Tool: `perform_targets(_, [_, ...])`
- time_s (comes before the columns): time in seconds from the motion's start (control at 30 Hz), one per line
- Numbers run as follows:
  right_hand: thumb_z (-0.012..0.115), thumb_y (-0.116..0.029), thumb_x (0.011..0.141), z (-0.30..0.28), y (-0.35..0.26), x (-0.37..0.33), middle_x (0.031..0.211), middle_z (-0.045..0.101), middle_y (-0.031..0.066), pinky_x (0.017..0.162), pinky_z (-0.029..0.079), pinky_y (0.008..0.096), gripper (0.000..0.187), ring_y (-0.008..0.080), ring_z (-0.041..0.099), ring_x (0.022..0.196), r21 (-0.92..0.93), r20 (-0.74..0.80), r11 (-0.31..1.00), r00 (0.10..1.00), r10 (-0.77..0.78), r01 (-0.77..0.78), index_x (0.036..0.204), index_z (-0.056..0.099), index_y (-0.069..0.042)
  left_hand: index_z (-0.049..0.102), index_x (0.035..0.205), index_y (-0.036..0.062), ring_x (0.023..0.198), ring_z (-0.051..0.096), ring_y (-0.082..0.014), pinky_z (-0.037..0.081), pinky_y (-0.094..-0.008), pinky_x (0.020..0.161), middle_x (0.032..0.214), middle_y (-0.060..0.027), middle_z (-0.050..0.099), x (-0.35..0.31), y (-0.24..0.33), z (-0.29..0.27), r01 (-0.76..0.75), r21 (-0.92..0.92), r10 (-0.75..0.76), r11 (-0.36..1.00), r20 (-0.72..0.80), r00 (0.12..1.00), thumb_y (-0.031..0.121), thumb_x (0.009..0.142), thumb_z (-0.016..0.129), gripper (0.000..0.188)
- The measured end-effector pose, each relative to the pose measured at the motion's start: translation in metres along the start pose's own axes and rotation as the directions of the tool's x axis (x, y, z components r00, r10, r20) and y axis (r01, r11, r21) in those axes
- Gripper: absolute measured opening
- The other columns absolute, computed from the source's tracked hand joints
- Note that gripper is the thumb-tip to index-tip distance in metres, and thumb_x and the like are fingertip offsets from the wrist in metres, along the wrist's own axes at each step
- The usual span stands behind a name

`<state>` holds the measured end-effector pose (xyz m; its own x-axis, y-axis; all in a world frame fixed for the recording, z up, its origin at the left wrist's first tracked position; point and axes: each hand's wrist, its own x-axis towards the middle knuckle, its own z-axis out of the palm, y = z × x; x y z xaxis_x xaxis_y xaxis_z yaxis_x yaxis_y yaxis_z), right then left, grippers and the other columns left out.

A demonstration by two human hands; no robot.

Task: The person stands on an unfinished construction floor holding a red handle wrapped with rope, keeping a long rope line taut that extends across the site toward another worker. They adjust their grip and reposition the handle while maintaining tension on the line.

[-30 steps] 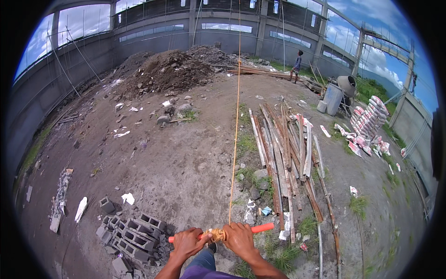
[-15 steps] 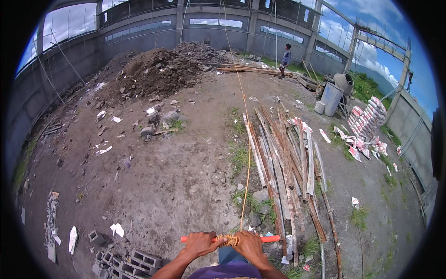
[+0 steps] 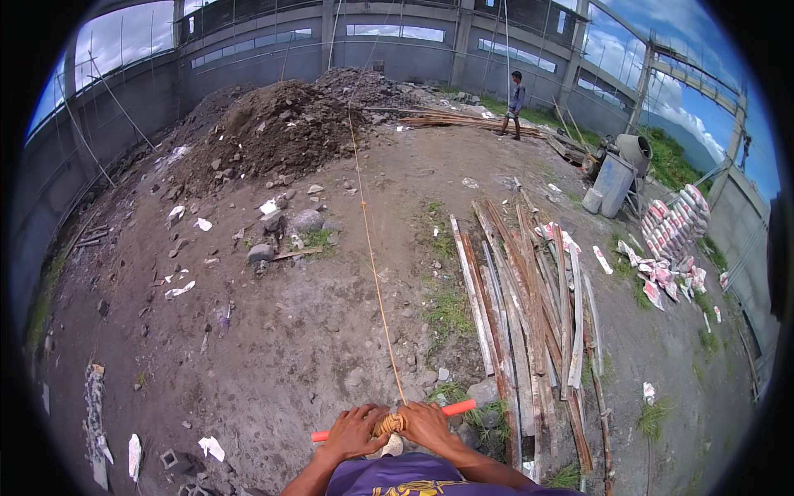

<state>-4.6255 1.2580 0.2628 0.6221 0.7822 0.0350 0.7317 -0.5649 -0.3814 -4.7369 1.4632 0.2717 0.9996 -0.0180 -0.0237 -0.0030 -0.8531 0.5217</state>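
Note:
Both my hands are wrapped round an orange-red bar [image 3: 460, 407], held low in front of my body, its right end tilted higher. My left hand [image 3: 354, 433] grips it on one side of a wound yellow-orange rope [image 3: 375, 277]; my right hand [image 3: 427, 425] grips the other side. The windings bunch thickly between the two hands, partly covered by fingers. From there the rope stretches away over the bare ground, past a small knot, toward the dirt pile [image 3: 285, 128]. Its far end is hard to make out.
Long wooden planks [image 3: 538, 322] lie heaped to my right. Beyond them are stacked sacks [image 3: 676, 221], a concrete mixer [image 3: 634, 152] and a blue drum [image 3: 614, 186]. A person [image 3: 514, 106] stands near the far timber. Hollow blocks [image 3: 175, 461] and rocks [image 3: 308, 221] lie left.
The rope's far stretch has swung left and dropped from overhead toward the dirt pile. The bar has shifted slightly left and tilted, right end up. The far person's legs have moved apart.

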Motion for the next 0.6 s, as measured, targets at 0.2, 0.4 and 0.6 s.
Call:
perform_targets(0.2, [0.083,-0.022,0.078,0.001,0.022,0.151,0.101,0.069,0.0071,0.084,0.048,0.0498,0.037,0.0308,0.07,0.102,-0.051,0.008,0.995,0.997,-0.08,0.08,0.109,0.066,-0.013,0.065,0.121,0.013,0.095,0.076,-0.036,0.061,-0.0496,0.079,0.104,-0.0127,0.076,0.11,-0.067,-0.046,0.085,0.052,-0.082,0.995,-0.056,0.995,0.05,0.08,0.082,0.058])
perform_targets(0.4, [0.08,-0.02,0.08,0.054,0.05,0.299,0.102,0.071,0.0112,0.081,0.05,0.0542,0.034,0.0333,0.072,0.1,-0.151,0.087,0.982,0.991,-0.1,0.112,0.11,0.065,-0.012,0.069,0.121,0.012,0.102,0.075,-0.0369,0.061,-0.0506,0.087,0.107,-0.014,0.077,0.231,-0.187,-0.06,0.12,0.046,-0.125,0.992,0.143,0.982,0.055,0.077,0.079,0.062])
perform_targets(0.6, [0.079,-0.028,0.083,0.082,0.065,0.442,0.117,0.075,0.0191,0.09,0.057,0.0567,0.049,0.0415,0.073,0.109,0.046,0.455,0.996,0.889,0.051,-0.081,0.126,0.065,-0.009,0.069,0.131,0.0251,0.111,0.073,-0.0372,0.059,-0.0523,0.09,0.121,-0.0131,0.077,0.321,-0.318,-0.083,0.145,0.041,-0.147,0.989,0.459,0.876,0.058,0.076,0.077,0.065])
